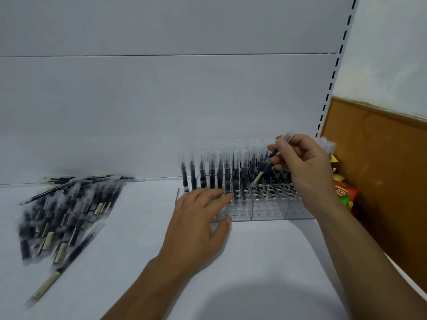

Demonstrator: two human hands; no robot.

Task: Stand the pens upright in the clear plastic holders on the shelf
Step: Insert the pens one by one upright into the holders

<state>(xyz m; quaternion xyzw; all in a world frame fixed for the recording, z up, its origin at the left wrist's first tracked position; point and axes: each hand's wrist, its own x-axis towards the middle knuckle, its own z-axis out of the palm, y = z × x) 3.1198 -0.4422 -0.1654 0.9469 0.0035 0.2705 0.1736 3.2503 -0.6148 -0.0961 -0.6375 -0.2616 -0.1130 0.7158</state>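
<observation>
A clear plastic holder (268,210) with rows of round slots stands on the white shelf at centre right. Several black pens with clear caps (211,170) stand upright in its left and rear slots. My right hand (300,162) pinches one pen (265,166), tilted, with its tan-labelled lower end just above the open slots. My left hand (198,224) rests with straight, spread fingers on the holder's front left corner. A loose pile of pens (67,209) lies flat on the shelf at far left.
The white shelf (143,239) runs back to a white back panel. A slotted upright (332,77) stands at right. Beyond it are a brown board (379,172) and a colourful snack packet (344,192), close behind my right wrist.
</observation>
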